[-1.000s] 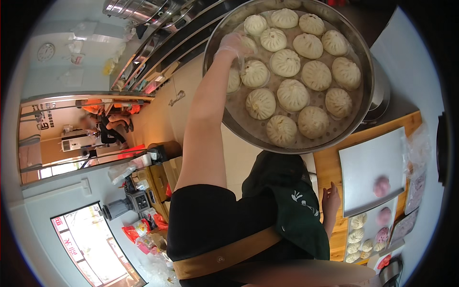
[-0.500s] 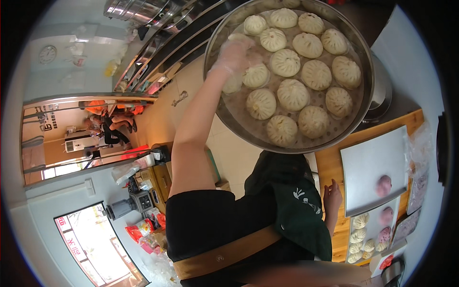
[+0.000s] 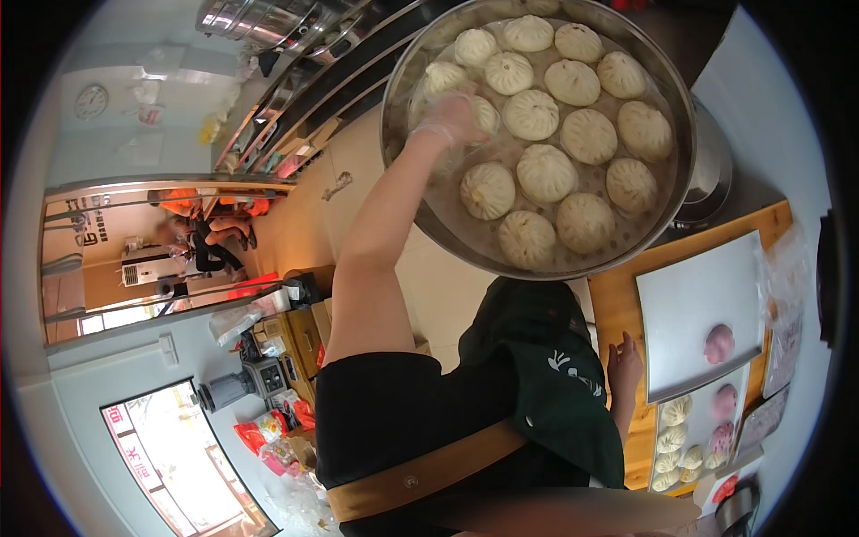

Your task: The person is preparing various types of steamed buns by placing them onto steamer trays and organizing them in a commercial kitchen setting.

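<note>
A round metal steamer tray (image 3: 399, 192) holds several pleated steamed buns (image 3: 546, 175) on a pale, perforated liner. My left hand (image 3: 452, 121), in a clear plastic glove, reaches in at the tray's left side. Its fingers curl around a white bun (image 3: 484, 116), which they partly cover. Another bun (image 3: 443, 78) sits just beyond the fingers, near the rim. My right hand (image 3: 625, 365) hangs bare beside the dark green apron (image 3: 564, 394), near the wooden table edge, fingers loosely apart and holding nothing.
On the wooden table (image 3: 617, 291) at right lie a white sheet (image 3: 698, 295) with a pink dough ball (image 3: 718, 344), and a tray of white and pink buns (image 3: 673, 438). A blender (image 3: 228, 391) stands at left. People sit beyond a window (image 3: 210, 242).
My left hand has shifted slightly right and nearer, uncovering the bun by the far left rim; its fingers now curl around another bun. My right hand has stayed nearly still.
</note>
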Demonstrator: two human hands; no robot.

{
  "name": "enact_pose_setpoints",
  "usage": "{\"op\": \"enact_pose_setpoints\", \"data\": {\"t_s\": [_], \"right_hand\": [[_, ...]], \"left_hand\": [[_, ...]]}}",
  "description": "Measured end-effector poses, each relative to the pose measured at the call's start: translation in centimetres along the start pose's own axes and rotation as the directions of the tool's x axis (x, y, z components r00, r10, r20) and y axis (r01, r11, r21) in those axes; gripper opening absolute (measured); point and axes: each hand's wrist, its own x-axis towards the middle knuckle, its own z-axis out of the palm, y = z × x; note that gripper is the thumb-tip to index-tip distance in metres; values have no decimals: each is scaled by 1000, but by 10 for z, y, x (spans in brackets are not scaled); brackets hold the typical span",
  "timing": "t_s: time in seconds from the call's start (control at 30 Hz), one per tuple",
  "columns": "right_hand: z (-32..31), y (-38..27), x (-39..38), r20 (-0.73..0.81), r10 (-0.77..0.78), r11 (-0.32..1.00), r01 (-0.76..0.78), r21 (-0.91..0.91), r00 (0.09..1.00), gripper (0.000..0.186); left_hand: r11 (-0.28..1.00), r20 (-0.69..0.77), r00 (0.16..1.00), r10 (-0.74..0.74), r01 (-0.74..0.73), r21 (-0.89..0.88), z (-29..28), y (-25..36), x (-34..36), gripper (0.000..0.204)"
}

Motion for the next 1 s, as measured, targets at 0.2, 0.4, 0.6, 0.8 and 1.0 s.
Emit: {"op": "enact_pose_setpoints", "data": {"t_s": [0.2,0.4,0.6,0.8,1.0], "right_hand": [[4,3,-4,-24,7,999,-6,38,1000,31],[7,2,-3,8,-7,1000,7,10,1000,31],[3,3,-3,8,-23,1000,23,17,1000,32],[0,2,-10,-21,-20,1000,20,24,1000,32],[9,7,-12,-38,-24,999,25,25,999,32]], "left_hand": [[995,17,996,83,-82,-59,-39,17,-39,74],[920,230,892,388,-363,-145,-14,43,-79,74],[962,251,931,263,-272,0,7,53,-86,72],[970,319,924,213,-239,46,1,64,-85,69],[980,250,949,195,-201,-2,3,56,-79,70]]}}
